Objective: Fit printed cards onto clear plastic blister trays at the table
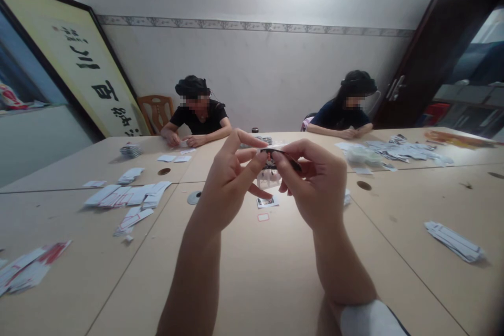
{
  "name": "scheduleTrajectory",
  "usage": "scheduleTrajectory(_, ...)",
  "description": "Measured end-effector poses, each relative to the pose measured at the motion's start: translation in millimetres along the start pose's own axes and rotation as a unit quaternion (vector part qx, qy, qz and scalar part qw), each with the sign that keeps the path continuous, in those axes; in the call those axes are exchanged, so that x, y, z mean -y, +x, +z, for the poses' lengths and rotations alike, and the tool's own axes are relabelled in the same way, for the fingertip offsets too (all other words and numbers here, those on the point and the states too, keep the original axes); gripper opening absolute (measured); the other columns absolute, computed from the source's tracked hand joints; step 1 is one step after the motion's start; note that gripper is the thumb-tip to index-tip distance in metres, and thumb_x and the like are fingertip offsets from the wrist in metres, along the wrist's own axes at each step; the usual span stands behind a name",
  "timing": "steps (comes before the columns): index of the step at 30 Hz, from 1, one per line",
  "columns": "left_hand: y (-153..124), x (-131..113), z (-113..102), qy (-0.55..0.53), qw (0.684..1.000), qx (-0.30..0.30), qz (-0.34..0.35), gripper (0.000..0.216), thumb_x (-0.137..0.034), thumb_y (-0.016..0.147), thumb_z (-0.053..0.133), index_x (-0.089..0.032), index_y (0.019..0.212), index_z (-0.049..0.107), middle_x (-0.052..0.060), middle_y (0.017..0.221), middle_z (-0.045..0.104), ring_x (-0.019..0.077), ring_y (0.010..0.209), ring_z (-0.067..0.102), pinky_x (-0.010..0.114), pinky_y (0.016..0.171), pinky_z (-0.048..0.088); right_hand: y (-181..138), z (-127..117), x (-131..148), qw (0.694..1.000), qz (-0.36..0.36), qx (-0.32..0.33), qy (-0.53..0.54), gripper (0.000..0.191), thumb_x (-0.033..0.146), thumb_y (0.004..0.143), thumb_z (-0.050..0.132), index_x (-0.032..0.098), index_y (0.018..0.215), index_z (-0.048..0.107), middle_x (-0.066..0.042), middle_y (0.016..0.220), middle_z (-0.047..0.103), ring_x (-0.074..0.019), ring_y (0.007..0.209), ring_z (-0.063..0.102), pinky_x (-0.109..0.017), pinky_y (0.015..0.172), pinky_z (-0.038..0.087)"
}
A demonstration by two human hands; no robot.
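Observation:
Above the middle of the table, a small dark piece with red and white print (270, 157) is pinched between both thumbs and fingers. It looks thin and card-like, but its exact kind is unclear. My left hand (230, 184) grips its left end, with some fingers stretched past it. At the other end, my right hand (321, 184) is closed on it, the fingers curled behind. Something clear, like plastic (269, 179), shows between the hands. Beneath them on the table lie a small picture card (268, 202) and a little red-bordered white label (263, 217).
White cards (129, 195) lie in piles at left, more (35, 268) at the near left. A bundle of white strips (454, 241) lies right. Scattered papers (413, 151) cover the far right. Two people (199, 115) sit opposite. The table has round holes (364, 185).

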State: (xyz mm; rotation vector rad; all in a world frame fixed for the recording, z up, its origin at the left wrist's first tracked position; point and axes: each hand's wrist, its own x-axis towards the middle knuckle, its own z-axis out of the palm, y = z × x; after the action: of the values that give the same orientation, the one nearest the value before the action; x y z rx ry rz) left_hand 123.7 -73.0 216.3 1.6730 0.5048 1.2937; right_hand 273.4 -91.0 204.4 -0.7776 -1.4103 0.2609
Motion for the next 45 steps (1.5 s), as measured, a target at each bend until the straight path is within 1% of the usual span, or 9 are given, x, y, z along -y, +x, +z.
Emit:
scheduleTrajectory(9, 1, 1, 2, 0.003, 1.000, 0.002, 0.001, 0.020, -0.032, 0.095, 0.067, -0.021, 0.101, 0.051, -0.002, 0.083, 0.067, 0.0114, 0.064, 0.069, 0.026, 0.049, 0.066, 0, 1, -1, 1.000, -0.006, -0.007, -0.013, 0.012, 0.017, 0.084, 0.069, 0.019, 0.072, 0.065, 0.004, 0.060, 0.061, -0.0079, 0.046, 0.053, -0.022, 0.042, 0.042)
scheduleTrajectory(14, 1, 0, 2, 0.004, 1.000, -0.010, -0.001, 0.023, -0.033, 0.093, 0.069, -0.020, 0.100, 0.051, -0.001, 0.082, 0.066, 0.0147, 0.070, 0.072, 0.026, 0.048, 0.066, 0, 0, -1, 1.000, -0.004, -0.009, -0.017, 0.012, 0.019, 0.084, 0.069, 0.019, 0.072, 0.065, 0.004, 0.061, 0.062, -0.0081, 0.046, 0.054, -0.022, 0.042, 0.042)
scheduleTrajectory(20, 1, 0, 5, 0.017, 1.000, -0.022, -0.002, 0.025, -0.037, 0.093, 0.069, -0.021, 0.100, 0.051, -0.002, 0.079, 0.065, 0.0132, 0.064, 0.070, 0.026, 0.047, 0.065, -1, 2, -1, 1.000, 0.007, -0.004, -0.015, 0.012, 0.020, 0.084, 0.069, 0.020, 0.073, 0.065, 0.004, 0.060, 0.060, -0.0084, 0.046, 0.054, -0.023, 0.043, 0.043)
scheduleTrajectory(24, -1, -1, 8, 0.044, 0.998, -0.048, -0.005, 0.025, -0.041, 0.094, 0.066, -0.021, 0.100, 0.052, -0.002, 0.075, 0.063, 0.0141, 0.065, 0.069, 0.026, 0.047, 0.065, 0, 2, -1, 1.000, 0.019, 0.000, -0.015, 0.012, 0.021, 0.084, 0.068, 0.020, 0.073, 0.065, 0.003, 0.065, 0.063, -0.0084, 0.048, 0.054, -0.023, 0.044, 0.045)
scheduleTrajectory(28, -3, -2, 10, 0.071, 0.995, -0.072, -0.005, 0.026, -0.044, 0.093, 0.066, -0.022, 0.101, 0.053, -0.003, 0.073, 0.062, 0.0146, 0.065, 0.068, 0.025, 0.046, 0.064, 1, 2, -2, 1.000, 0.022, -0.001, -0.014, 0.012, 0.022, 0.084, 0.068, 0.020, 0.073, 0.064, 0.003, 0.064, 0.063, -0.0085, 0.048, 0.054, -0.023, 0.044, 0.045)
scheduleTrajectory(33, -3, -2, 9, 0.111, 0.990, -0.089, 0.001, 0.028, -0.046, 0.093, 0.065, -0.022, 0.100, 0.053, 0.000, 0.079, 0.066, 0.0144, 0.065, 0.068, 0.023, 0.046, 0.063, 2, 4, -4, 0.999, 0.032, 0.010, 0.001, 0.013, 0.024, 0.085, 0.068, 0.019, 0.073, 0.065, 0.003, 0.065, 0.063, -0.0086, 0.046, 0.055, -0.023, 0.042, 0.044)
scheduleTrajectory(38, -5, 0, 9, 0.185, 0.976, -0.108, 0.032, 0.026, -0.046, 0.096, 0.061, -0.022, 0.104, 0.054, 0.002, 0.085, 0.068, 0.0152, 0.072, 0.069, 0.021, 0.047, 0.063, 5, 4, -6, 0.999, 0.048, 0.011, -0.002, 0.015, 0.027, 0.085, 0.070, 0.019, 0.074, 0.067, 0.002, 0.061, 0.065, -0.0097, 0.045, 0.057, -0.023, 0.042, 0.045)
scheduleTrajectory(43, -5, 4, 10, 0.247, 0.961, -0.113, 0.054, 0.023, -0.044, 0.099, 0.056, -0.022, 0.106, 0.053, 0.001, 0.082, 0.068, 0.0121, 0.065, 0.066, 0.017, 0.047, 0.060, 8, -1, -9, 0.997, 0.067, 0.035, -0.015, 0.013, 0.030, 0.085, 0.071, 0.019, 0.077, 0.071, 0.001, 0.063, 0.069, -0.0120, 0.051, 0.062, -0.024, 0.047, 0.049)
scheduleTrajectory(45, -4, 5, 9, 0.258, 0.957, -0.117, 0.064, 0.022, -0.043, 0.100, 0.055, -0.022, 0.106, 0.053, 0.001, 0.084, 0.067, 0.0123, 0.068, 0.067, 0.016, 0.047, 0.060, 10, -2, -12, 0.997, 0.065, 0.040, -0.021, 0.014, 0.032, 0.085, 0.072, 0.020, 0.078, 0.073, 0.001, 0.064, 0.070, -0.0128, 0.053, 0.064, -0.025, 0.047, 0.049)
